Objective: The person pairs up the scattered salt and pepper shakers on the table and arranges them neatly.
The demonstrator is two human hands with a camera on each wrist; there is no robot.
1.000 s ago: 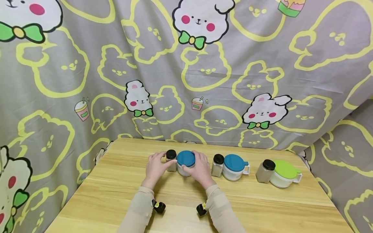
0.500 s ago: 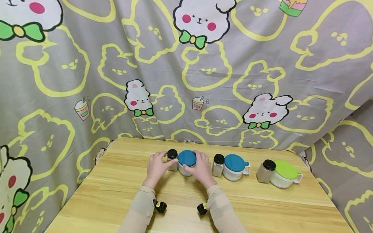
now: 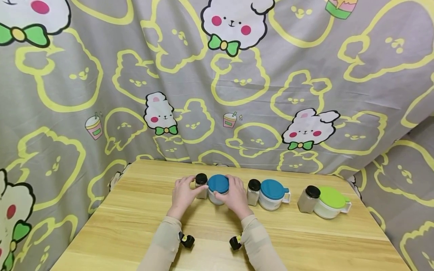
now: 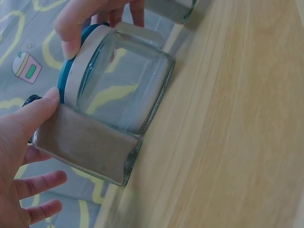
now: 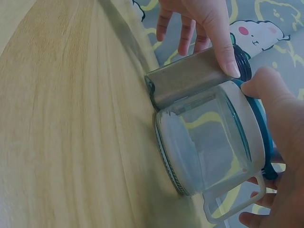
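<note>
In the head view my left hand (image 3: 184, 195) pinches a small square spice bottle (image 3: 201, 190) below its black cap, thumb in front. The left wrist view shows grey-brown powder filling this bottle (image 4: 85, 142). Right beside it stands a glass seasoning jar (image 3: 216, 197) with a blue lid (image 3: 218, 183) and a side handle (image 5: 232, 209). My right hand (image 3: 234, 195) grips the jar at the lid, its thumb at the near edge and the other fingers round the far side. Something white lies in the jar's bottom. Bottle and jar stand upright, side by side.
To the right stand another black-capped bottle (image 3: 253, 192) and blue-lidded jar (image 3: 272, 194). Farther right are a third bottle (image 3: 308, 199) and a green-lidded jar (image 3: 330, 203). All are on the wooden table (image 3: 210, 233), before a patterned curtain (image 3: 190, 86).
The held bottle and jar have shifted slightly to the right together, with my left hand following. Both hands keep their holds. The other two pairs stay in place.
</note>
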